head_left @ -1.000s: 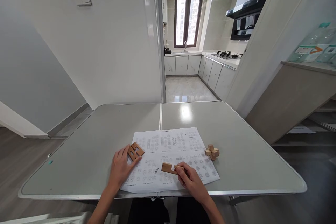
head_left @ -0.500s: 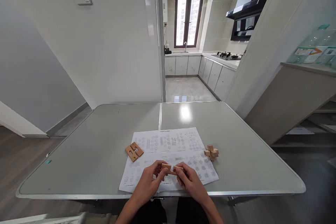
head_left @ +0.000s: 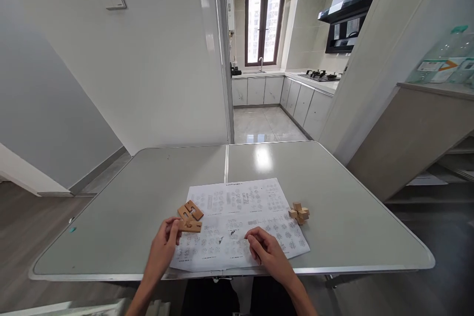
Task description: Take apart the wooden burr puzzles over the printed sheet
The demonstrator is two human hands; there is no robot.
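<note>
The left hand (head_left: 163, 248) pinches a flat wooden piece (head_left: 191, 226) by its end, at the left edge of the printed sheet (head_left: 240, 197), near the front edge of the table (head_left: 126, 202). The piece touches two notched pieces (head_left: 190, 210) just behind it. The right hand (head_left: 267, 252) rests loosely curled and empty on the sheet. A wooden cross puzzle (head_left: 299, 213) sits at the sheet's right edge.

No legible text — print on the sheet (head_left: 255, 207) too small
</note>
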